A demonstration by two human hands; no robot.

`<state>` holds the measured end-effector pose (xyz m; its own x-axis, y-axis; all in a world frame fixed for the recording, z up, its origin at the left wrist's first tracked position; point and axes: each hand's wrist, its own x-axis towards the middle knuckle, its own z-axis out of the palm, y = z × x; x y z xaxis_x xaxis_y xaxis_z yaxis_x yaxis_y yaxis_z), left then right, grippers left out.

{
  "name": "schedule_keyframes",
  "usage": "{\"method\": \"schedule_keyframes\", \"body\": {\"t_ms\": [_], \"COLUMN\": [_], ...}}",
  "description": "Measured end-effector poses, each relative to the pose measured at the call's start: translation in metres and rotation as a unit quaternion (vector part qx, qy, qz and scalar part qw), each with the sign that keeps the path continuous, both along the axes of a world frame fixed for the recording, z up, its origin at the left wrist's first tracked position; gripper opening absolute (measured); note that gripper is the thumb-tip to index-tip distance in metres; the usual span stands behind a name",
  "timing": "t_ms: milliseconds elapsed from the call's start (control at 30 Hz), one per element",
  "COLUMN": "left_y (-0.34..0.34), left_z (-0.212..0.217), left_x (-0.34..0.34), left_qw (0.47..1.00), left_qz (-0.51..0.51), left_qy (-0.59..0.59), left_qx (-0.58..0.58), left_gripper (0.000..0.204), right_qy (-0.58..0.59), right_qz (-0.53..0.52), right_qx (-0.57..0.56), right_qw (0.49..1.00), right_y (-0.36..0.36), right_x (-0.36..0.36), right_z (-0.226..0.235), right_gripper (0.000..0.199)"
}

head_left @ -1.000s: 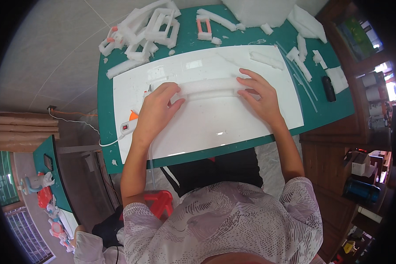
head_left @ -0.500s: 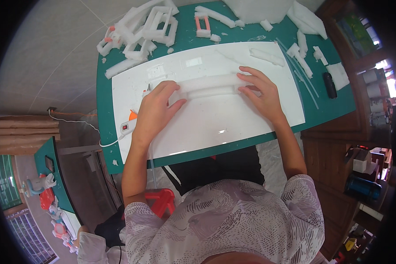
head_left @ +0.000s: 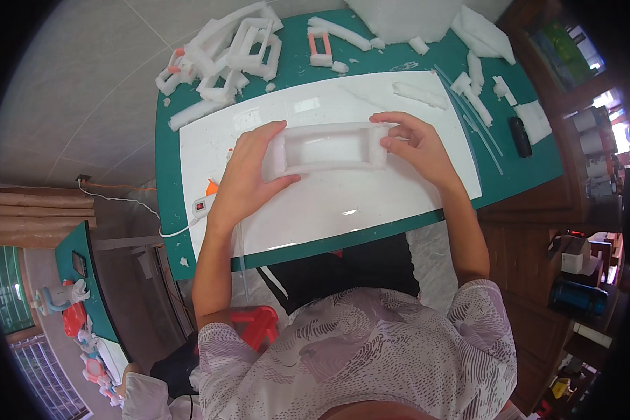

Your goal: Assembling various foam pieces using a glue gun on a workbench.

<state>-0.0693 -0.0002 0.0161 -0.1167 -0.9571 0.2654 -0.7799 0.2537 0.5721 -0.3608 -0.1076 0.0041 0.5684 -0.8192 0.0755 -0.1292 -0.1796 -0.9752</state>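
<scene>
Between both hands is a long rectangular frame (head_left: 329, 166) of white foam, its opening facing up toward me. My left hand (head_left: 248, 171) grips its left end, thumb along the near side and fingers at the far corner. At the right end, my right hand (head_left: 416, 143) pinches the short side between thumb and fingers. Underneath lies a glossy white board (head_left: 315, 217). Just left of my left forearm is a white glue gun (head_left: 200, 207) with a red switch and an orange part; my left hand hides some of it.
Several white foam frames (head_left: 255, 49) pile up at the far left of the green table (head_left: 168, 157). Clear sticks (head_left: 479, 129) and a black cylinder (head_left: 520, 136) lie at the right. Foam strips and a large foam block (head_left: 402, 17) sit at the back. A red stool (head_left: 259, 325) stands below.
The foam frame has been tilted so that its opening now faces me, where before mostly its long edge showed. Both hands keep hold of its ends.
</scene>
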Motion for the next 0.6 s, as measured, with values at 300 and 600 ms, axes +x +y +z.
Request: {"method": "schedule_keyframes", "body": {"t_ms": [300, 600], "left_y": [0.000, 0.002], "left_z": [-0.003, 0.007], "left_x": [0.003, 0.004], "left_qw": [1.000, 0.998], "left_qz": [0.026, 0.008], "left_qy": [0.005, 0.060], "left_qx": [-0.013, 0.030], "left_gripper": [0.080, 0.079], "right_qy": [0.110, 0.148], "right_qz": [0.017, 0.005], "right_qx": [-0.153, -0.178], "right_qw": [0.982, 0.973], "right_y": [0.021, 0.015], "right_x": [0.005, -0.003], "right_z": [0.011, 0.009], "right_gripper": [0.089, 0.083]}}
